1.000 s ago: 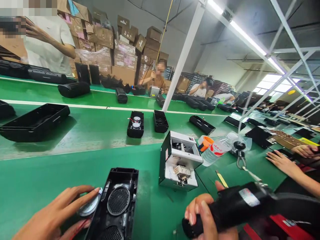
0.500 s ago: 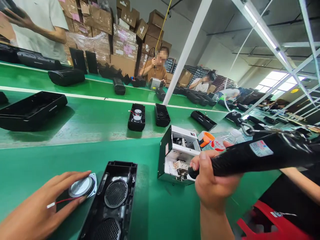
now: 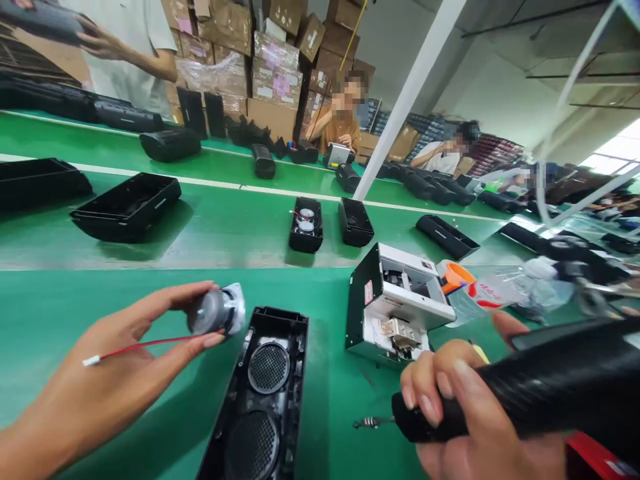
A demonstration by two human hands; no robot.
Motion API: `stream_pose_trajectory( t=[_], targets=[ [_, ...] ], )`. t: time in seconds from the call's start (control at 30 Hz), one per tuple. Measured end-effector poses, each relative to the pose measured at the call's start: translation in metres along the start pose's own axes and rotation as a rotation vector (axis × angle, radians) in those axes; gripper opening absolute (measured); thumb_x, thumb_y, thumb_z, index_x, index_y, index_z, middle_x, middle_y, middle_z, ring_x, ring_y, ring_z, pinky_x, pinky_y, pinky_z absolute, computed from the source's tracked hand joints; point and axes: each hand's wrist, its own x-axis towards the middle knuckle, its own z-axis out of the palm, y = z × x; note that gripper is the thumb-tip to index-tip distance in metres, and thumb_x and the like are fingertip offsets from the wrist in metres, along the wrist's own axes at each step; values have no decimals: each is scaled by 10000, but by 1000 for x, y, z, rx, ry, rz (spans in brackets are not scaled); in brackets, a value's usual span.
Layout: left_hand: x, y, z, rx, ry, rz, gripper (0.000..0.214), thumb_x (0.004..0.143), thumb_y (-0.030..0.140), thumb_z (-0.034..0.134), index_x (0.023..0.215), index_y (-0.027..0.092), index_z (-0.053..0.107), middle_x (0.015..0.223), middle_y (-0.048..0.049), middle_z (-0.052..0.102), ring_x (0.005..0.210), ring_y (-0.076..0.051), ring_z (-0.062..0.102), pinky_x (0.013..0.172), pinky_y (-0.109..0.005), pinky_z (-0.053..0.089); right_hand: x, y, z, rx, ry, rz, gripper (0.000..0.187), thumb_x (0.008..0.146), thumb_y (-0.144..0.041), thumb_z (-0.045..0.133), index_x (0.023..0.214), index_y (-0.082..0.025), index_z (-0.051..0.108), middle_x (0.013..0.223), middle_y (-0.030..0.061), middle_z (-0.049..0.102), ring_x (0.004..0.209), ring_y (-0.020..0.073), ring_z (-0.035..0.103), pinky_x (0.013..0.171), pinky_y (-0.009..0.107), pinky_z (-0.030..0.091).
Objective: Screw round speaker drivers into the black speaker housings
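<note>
Between the thumb and fingers of my left hand (image 3: 125, 353) is a small round speaker driver (image 3: 215, 311), held above the green bench. A red wire with a white plug trails from it across the palm. Just right of it lies a black speaker housing (image 3: 276, 400), its inside facing up and two round mesh grilles showing. My right hand (image 3: 465, 400) is wrapped around a black electric screwdriver (image 3: 540, 380). The bit points left over the bench, apart from the housing. A white and black screw feeder (image 3: 400, 307) stands behind that bit.
Behind the bench runs a green conveyor (image 3: 225, 227) with black housings (image 3: 127, 207) on it; one housing (image 3: 306, 227) holds drivers. An orange tape roll (image 3: 457, 277) and clear plastic (image 3: 520, 287) lie beside the feeder. Several co-workers sit or stand across the line.
My left hand has raised the speaker driver off the bench and tilted it. My right hand has drawn the screwdriver away from the screw feeder, down toward me. The view has shifted left.
</note>
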Motion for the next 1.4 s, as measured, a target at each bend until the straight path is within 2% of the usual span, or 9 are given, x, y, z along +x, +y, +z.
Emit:
stream_pose_trajectory(
  t=[0.1,0.17,0.23,0.3,0.4,0.53,0.73,1.03,1.4],
  targets=[
    [-9,26,3,-83,-131,227,454,861,578,878,1265,380,811,1217,22,860,1027,-302,844,653,-276,706,1,0,11,62,-22,-35,622,965,-162,692,1509,-424,544,636,-113,523,427,112,454,460,272,523],
    [-18,34,11,-70,-206,420,409,924,429,838,1323,395,756,1284,5,842,1113,-301,831,968,-403,717,3,2,20,84,-16,-64,562,1000,-153,629,1461,-465,552,673,-106,522,464,112,444,511,285,529],
    [-24,36,22,-1,-300,525,473,909,247,777,1360,364,697,1265,-17,836,1109,-294,823,1249,-568,546,6,6,34,100,6,-126,575,1004,-109,544,1459,-461,545,691,-105,513,485,107,430,545,286,516],
    [-27,36,36,71,-395,557,483,821,142,724,1273,310,700,1135,-26,837,1015,-285,816,1349,-659,375,10,10,50,115,4,-206,612,994,-73,502,1493,-427,520,690,-107,509,485,98,426,552,281,507],
    [-26,33,53,157,-469,543,393,725,126,698,1089,274,710,1006,-36,812,985,-301,781,1345,-673,335,14,19,74,98,-36,-246,601,980,-70,533,1502,-362,482,656,-123,520,471,105,457,520,282,507],
    [-19,30,63,244,-534,493,369,750,160,686,1104,252,738,1059,-71,817,1060,-325,752,1309,-648,360,12,37,90,72,-111,-164,581,979,-135,654,1486,-324,443,672,-140,598,471,128,535,487,292,537],
    [-10,29,64,283,-632,383,445,846,177,670,1274,257,763,1264,-71,818,1182,-326,731,1338,-636,294,5,63,87,84,-172,-135,572,997,-170,717,1485,-279,438,685,-133,629,480,124,565,504,304,524],
    [-7,27,70,348,-801,288,628,854,138,601,1471,190,705,1450,-104,759,1332,-387,669,1314,-768,251,1,77,86,73,-199,-67,561,1002,-158,711,1492,-271,464,714,-113,644,505,112,575,516,296,520],
    [-13,24,67,325,-740,323,643,844,109,573,1461,233,706,1438,-63,773,1303,-361,694,1303,-754,272,0,84,77,75,-332,-56,566,1080,-135,633,1569,-372,475,807,-91,622,586,90,620,589,256,592]
  ],
)
